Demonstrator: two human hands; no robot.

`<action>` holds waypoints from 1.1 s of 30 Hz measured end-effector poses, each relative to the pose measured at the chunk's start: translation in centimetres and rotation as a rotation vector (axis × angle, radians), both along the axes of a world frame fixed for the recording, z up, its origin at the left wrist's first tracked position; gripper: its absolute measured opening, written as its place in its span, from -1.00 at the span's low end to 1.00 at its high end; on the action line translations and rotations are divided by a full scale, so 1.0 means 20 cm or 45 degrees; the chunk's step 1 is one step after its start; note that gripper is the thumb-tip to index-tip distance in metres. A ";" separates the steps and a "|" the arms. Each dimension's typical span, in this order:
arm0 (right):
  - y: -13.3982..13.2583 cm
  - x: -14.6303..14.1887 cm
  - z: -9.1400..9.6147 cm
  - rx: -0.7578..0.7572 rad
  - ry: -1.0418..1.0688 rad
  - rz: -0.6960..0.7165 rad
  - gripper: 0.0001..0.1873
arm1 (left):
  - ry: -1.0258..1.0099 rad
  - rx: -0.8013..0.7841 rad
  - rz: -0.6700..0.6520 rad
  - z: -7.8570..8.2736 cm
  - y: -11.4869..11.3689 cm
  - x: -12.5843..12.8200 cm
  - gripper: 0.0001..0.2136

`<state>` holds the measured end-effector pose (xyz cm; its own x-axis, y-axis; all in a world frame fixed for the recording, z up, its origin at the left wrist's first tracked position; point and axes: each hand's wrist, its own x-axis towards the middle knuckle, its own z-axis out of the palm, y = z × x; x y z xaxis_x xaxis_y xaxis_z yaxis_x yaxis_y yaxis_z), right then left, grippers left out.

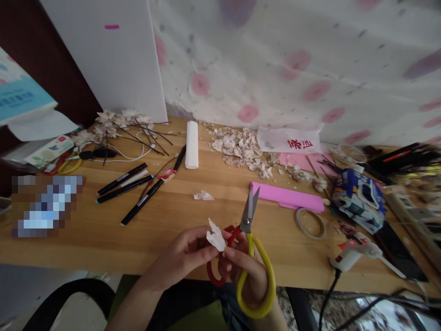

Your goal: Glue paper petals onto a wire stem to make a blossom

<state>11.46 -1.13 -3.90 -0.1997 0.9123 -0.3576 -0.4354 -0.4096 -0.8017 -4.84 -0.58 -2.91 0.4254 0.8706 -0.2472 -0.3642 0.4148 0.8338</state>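
My left hand [193, 253] is closed, pinching a small white crumpled paper petal [216, 235] between thumb and fingers over the table's front edge. Close beside it, my right hand [248, 266] holds a pair of scissors [247, 223] with one red and one yellow handle. Its blades point up and away from me, slightly apart, and its right thumb and finger reach the petal's lower end. Another pale crumpled petal [204, 196] lies on the wood just beyond my hands. Part of the right fingers is hidden behind the handles.
A heap of pale petals [239, 145] lies at the back. Black markers [143, 201] and a white paper roll [192, 145] are to the left. Pink paper [289, 196], a tape roll [310, 223], a wet-wipe pack [360, 197] and a corded glue gun [356, 252] are to the right.
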 end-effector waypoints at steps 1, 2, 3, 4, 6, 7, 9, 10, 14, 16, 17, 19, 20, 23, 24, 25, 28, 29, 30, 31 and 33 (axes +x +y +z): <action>0.00 -0.01 -0.01 0.002 0.000 0.001 -0.60 | -0.003 -0.008 -0.007 0.00 -0.01 0.00 -0.72; -0.01 -0.02 -0.02 0.015 -0.007 -0.013 -0.60 | -0.002 -0.016 -0.006 0.00 -0.01 0.00 -0.71; -0.01 -0.02 -0.03 0.037 -0.021 -0.038 -0.60 | -0.003 -0.026 0.005 -0.01 -0.02 0.00 -0.70; -0.02 -0.03 -0.04 0.065 -0.043 -0.074 -0.60 | -0.008 -0.037 0.026 -0.01 -0.03 0.00 -0.69; -0.02 -0.03 -0.06 0.122 -0.091 -0.150 -0.62 | -0.012 -0.059 0.112 -0.01 -0.05 0.02 -0.69; -0.02 -0.02 -0.07 0.151 -0.122 -0.174 -0.64 | -0.014 -0.067 0.173 -0.01 -0.06 0.03 -0.71; -0.02 -0.01 -0.07 0.225 -0.236 -0.187 -0.67 | 0.001 -0.095 0.301 -0.02 -0.08 0.06 -0.76; -0.03 -0.01 -0.07 0.266 -0.318 -0.180 -0.68 | 0.031 -0.106 0.369 -0.02 -0.08 0.08 -0.77; -0.04 -0.01 -0.05 0.400 -0.562 -0.201 -0.68 | 0.229 -0.037 0.569 -0.01 -0.06 0.10 -0.74; -0.05 -0.02 -0.06 0.448 -0.543 -0.197 -0.66 | 0.267 0.004 0.608 0.00 -0.03 0.09 -0.74; -0.06 -0.01 -0.07 0.479 -0.530 -0.180 -0.62 | 0.274 0.010 0.628 0.01 -0.02 0.09 -0.74; -0.07 0.01 -0.10 0.540 -0.538 -0.136 -0.45 | 0.281 0.004 0.679 0.03 0.01 0.08 -0.76; -0.07 0.03 -0.11 0.563 -0.557 -0.116 -0.37 | 0.279 0.003 0.705 0.04 0.03 0.07 -0.77; -0.07 0.08 -0.13 0.591 -0.629 -0.055 -0.29 | 0.252 0.026 0.750 0.08 0.08 0.07 -0.80; -0.07 0.09 -0.13 0.600 -0.645 -0.037 -0.27 | 0.247 0.046 0.758 0.09 0.09 0.07 -0.81; -0.07 0.11 -0.13 0.614 -0.661 -0.021 -0.23 | 0.247 0.068 0.765 0.11 0.10 0.07 -0.81; -0.08 0.15 -0.11 0.661 -0.705 0.026 -0.10 | 0.255 0.111 0.780 0.15 0.11 0.09 -0.81; -0.08 0.16 -0.09 0.674 -0.724 0.064 -0.09 | 0.254 0.115 0.777 0.16 0.10 0.10 -0.82; -0.08 0.16 -0.08 0.682 -0.747 0.114 -0.08 | 0.253 0.112 0.768 0.17 0.10 0.11 -0.82; -0.08 0.17 -0.07 0.685 -0.770 0.175 -0.07 | 0.253 0.105 0.757 0.18 0.10 0.12 -0.82; -0.08 0.17 -0.06 0.684 -0.813 0.287 -0.04 | 0.252 0.077 0.743 0.19 0.09 0.13 -0.81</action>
